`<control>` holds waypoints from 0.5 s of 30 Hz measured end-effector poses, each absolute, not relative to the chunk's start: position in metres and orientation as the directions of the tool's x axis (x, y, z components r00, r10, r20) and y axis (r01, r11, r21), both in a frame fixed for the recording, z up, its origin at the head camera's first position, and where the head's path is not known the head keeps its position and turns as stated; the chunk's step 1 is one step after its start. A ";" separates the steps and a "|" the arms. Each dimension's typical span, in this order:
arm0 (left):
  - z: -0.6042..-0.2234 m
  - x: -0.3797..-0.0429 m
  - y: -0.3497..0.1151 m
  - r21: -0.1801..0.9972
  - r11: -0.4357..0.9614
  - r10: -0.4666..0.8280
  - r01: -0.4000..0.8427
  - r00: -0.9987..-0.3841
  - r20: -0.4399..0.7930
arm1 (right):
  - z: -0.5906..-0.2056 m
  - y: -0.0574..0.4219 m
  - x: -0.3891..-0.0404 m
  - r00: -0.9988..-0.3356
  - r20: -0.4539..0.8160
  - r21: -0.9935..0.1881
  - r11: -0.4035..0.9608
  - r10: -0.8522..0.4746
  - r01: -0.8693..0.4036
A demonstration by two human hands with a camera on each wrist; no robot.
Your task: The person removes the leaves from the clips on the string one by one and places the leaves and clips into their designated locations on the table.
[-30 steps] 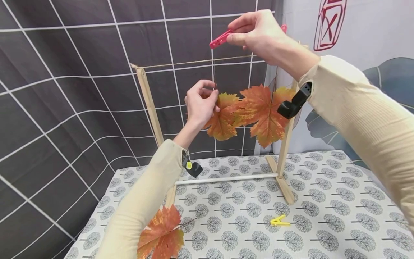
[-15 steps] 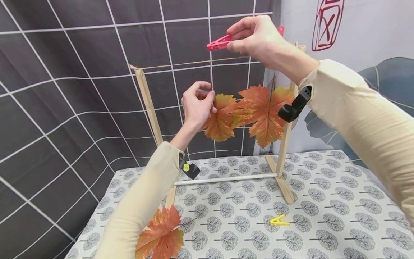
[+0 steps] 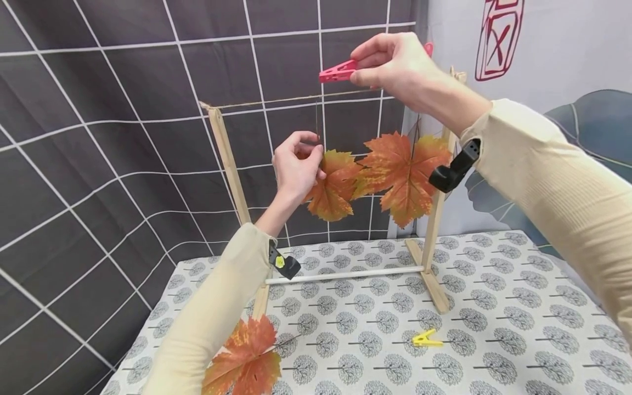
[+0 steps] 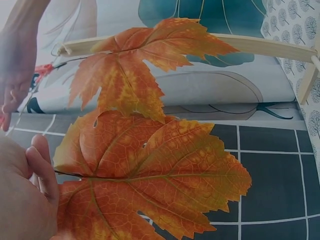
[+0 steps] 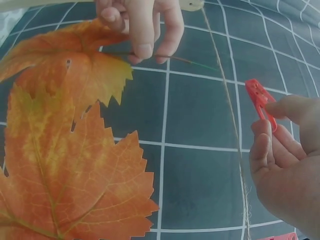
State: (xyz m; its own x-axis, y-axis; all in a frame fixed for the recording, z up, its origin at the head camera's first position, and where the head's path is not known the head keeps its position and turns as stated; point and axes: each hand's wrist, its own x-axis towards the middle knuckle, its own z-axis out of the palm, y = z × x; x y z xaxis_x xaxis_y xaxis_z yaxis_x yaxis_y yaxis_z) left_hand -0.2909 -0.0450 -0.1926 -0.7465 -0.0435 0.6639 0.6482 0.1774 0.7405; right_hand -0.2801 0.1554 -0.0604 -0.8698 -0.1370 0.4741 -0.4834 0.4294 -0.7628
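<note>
In the head view my left hand (image 3: 296, 167) pinches the stem of an orange-yellow artificial maple leaf (image 3: 334, 186). The stem points upward, its tip close to the twine (image 3: 291, 100); the right wrist view shows a green end on that stem. My right hand (image 3: 402, 63) pinches a red clothespin (image 3: 338, 72) just above the twine, its nose pointing left. Another maple leaf (image 3: 407, 175) hangs to the right, partly overlapping the first in view. A second red clothespin (image 3: 428, 49) peeks out behind my right hand, mostly hidden.
The twine spans a wooden frame with left post (image 3: 228, 164), right post (image 3: 436, 219) and a white crossbar (image 3: 345, 275). On the tree-patterned tablecloth (image 3: 375, 373) lie a yellow clothespin (image 3: 427, 338) and a third maple leaf (image 3: 247, 359). A dark gridded curtain (image 3: 123, 219) hangs behind.
My left hand has shifted slightly down and left with its leaf. My right hand has come a little lower, and the red clothespin has turned from slanting to nearly level.
</note>
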 end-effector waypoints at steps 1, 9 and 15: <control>-0.193 -0.291 -0.046 0.739 0.176 -0.045 0.650 -0.745 0.666 | -0.061 0.156 -0.280 -0.869 0.475 -0.765 0.423 -0.137 -0.485; -0.198 -0.293 -0.051 0.729 0.188 -0.053 0.658 -0.735 0.676 | -0.063 0.158 -0.278 -0.862 0.488 -0.765 0.408 -0.137 -0.498; -0.201 -0.291 -0.053 0.736 0.191 -0.055 0.649 -0.742 0.668 | -0.064 0.161 -0.278 -0.869 0.478 -0.788 0.377 -0.126 -0.487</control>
State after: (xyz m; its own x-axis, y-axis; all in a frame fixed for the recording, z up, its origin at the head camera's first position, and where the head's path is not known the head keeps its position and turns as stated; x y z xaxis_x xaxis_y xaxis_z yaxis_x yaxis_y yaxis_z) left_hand -0.2912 -0.0527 -0.2007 -0.7419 -0.0550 0.6683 0.6490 0.1914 0.7363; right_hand -0.2784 0.1610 -0.0636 -0.8695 -0.1263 0.4776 -0.4874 0.3771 -0.7876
